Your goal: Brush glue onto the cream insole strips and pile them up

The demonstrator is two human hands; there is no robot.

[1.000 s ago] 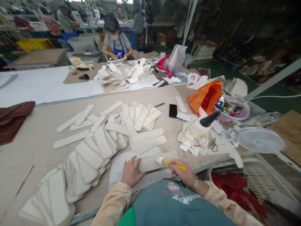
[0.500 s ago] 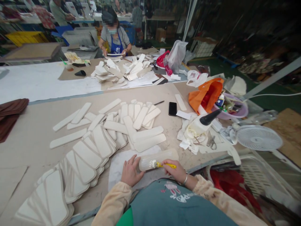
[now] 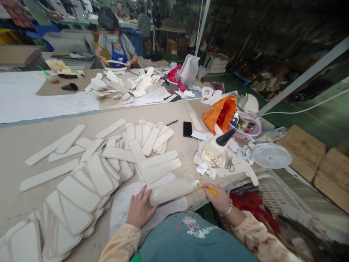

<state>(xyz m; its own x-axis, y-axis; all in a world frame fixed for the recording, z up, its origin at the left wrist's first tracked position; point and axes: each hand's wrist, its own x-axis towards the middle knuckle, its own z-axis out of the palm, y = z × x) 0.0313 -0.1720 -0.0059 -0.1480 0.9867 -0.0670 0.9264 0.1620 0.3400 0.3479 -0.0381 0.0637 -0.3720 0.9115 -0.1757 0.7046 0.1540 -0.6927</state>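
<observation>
My right hand (image 3: 217,199) grips a small brush with a yellow handle (image 3: 209,189). Its white-coated bristles touch the right end of a long, rounded strip (image 3: 171,191), which looks wet and streaked. At the strip's left end rests my left hand (image 3: 140,208), fingers spread and pressing on it. A white paper sheet (image 3: 117,214) lies under the strip. Two off-white strips (image 3: 162,169) lie just beyond it. To the left, a long fanned row of pale rounded pieces (image 3: 75,194) overlaps across the table.
Beyond the strip stand a white bottle with a black nozzle (image 3: 215,147), scissors (image 3: 229,164) and a phone (image 3: 187,129). An orange bag (image 3: 220,114), a purple basin (image 3: 252,127) and a white fan (image 3: 272,155) line the right side. A co-worker (image 3: 116,47) sits across the table.
The brush in my right hand has moved from the strip's middle to its right end. My left hand stays on the left end. The whole view has shifted to the right.
</observation>
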